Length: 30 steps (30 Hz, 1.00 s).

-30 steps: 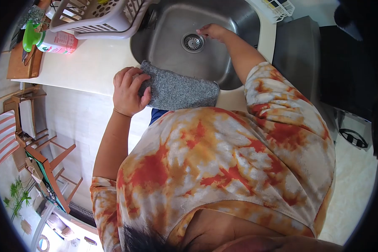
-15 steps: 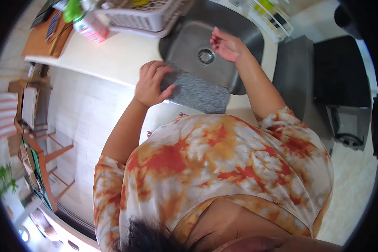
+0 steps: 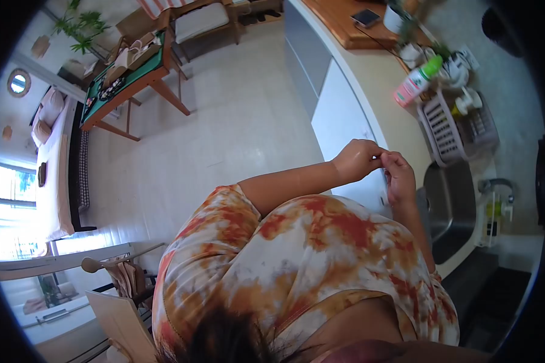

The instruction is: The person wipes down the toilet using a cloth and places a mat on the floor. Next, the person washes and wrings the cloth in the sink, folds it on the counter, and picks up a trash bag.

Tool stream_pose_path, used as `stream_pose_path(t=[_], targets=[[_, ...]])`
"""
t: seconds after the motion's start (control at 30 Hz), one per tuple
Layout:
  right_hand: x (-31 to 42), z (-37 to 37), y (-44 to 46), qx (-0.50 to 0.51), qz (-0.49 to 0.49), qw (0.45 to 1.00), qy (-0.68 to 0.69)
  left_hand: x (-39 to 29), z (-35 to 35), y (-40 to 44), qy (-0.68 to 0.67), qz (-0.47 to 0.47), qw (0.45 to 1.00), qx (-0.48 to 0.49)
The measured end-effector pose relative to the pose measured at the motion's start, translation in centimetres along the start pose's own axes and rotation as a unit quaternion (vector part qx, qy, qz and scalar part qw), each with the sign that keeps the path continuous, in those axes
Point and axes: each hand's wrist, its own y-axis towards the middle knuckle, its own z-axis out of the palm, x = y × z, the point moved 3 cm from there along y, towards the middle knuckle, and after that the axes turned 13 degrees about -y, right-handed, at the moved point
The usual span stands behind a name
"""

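My left hand (image 3: 358, 161) is in front of the counter's edge, its fingers closed and drawn together at the tips. Facing it, my right hand (image 3: 398, 176) has curled fingers, and the fingertips of both hands meet. Anything between the fingertips is too small or hidden to make out. Just right of my right hand is the dark metal sink (image 3: 453, 206), partly covered by my forearm. The pale counter (image 3: 378, 85) runs beyond both hands.
A light plastic basket (image 3: 445, 130) stands beside the sink, near a pink bottle with a green top (image 3: 413, 88). A faucet (image 3: 496, 184) is behind the sink. Across the floor (image 3: 224, 115) stand a green-topped table (image 3: 133, 75) and a cushioned chair (image 3: 203, 25).
The view has swung left, toward the room. My left hand has left the grey cloth at the sink's edge, my right hand has come out from over the sink, and their fingertips now meet.
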Motion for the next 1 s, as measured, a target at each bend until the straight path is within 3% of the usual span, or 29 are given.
stream_pose_path(t=[0.03, 0.1, 0.13, 0.3, 0.4, 0.47, 0.5, 0.53, 0.57, 0.63, 0.7, 0.73, 0.77, 0.83, 0.9, 1.0], targets=[[0.3, 1.8, 0.7, 0.007, -0.006, 1.000, -0.002, 0.3, -2.0, -0.4, 0.004, 0.003, 1.000, -0.008], [2.8, 6.0, 1.4, -0.047, -0.165, 0.959, -0.226, 0.3, -6.3, -1.6, 0.046, -0.046, 0.997, -0.035], [3.3, 7.9, 2.1, -0.047, -0.202, 0.949, -0.239, 0.1, -8.4, -2.1, 0.079, -0.046, 0.995, -0.046], [6.4, 15.9, 5.8, -0.004, -0.217, 0.946, -0.240, -1.6, -17.5, -4.2, 0.074, -0.085, 0.989, -0.095], [7.7, 19.0, 8.6, 0.021, -0.215, 0.948, -0.236, -1.2, -21.5, -4.5, 0.100, -0.026, 0.988, -0.118], [7.7, 21.1, 11.0, 0.136, -0.186, 0.953, -0.197, -0.9, -23.6, -4.4, 0.066, -0.068, 0.988, -0.122], [7.9, 21.7, 11.9, 0.139, -0.185, 0.953, -0.197, -0.7, -24.7, -4.3, 0.036, -0.112, 0.984, -0.135], [7.9, 22.8, 13.0, 0.198, -0.120, 0.956, -0.178, -0.4, -25.8, -4.2, -0.005, -0.209, 0.970, -0.126], [7.6, 24.3, 14.1, 0.260, -0.055, 0.951, -0.159, 1.2, -26.8, -4.2, -0.002, -0.215, 0.967, -0.137], [6.2, 26.3, 17.0, 0.314, -0.020, 0.943, -0.113, 4.6, -28.6, -3.4, -0.133, -0.061, 0.977, -0.157], [5.1, 28.3, 19.7, 0.365, 0.111, 0.923, 0.048, 6.5, -30.6, -1.9, -0.176, -0.056, 0.970, -0.156], [4.6, 29.3, 21.5, 0.396, 0.141, 0.903, 0.085, 7.6, -31.5, -0.9, -0.280, -0.075, 0.945, -0.151], [4.3, 30.4, 23.7, 0.404, 0.137, 0.901, 0.084, 8.8, -32.6, 0.4, -0.380, -0.091, 0.910, -0.142], [3.8, 32.7, 27.9, 0.453, 0.174, 0.868, 0.109, 11.6, -35.6, 2.7, -0.390, -0.089, 0.901, -0.168], [5.1, 35.7, 32.3, 0.470, 0.180, 0.858, 0.101, 14.6, -39.9, 5.3, -0.345, -0.158, 0.895, -0.234], [6.8, 40.0, 39.8, 0.487, 0.147, 0.860, 0.033, 16.5, -46.1, 9.1, -0.373, -0.147, 0.858, -0.323]])
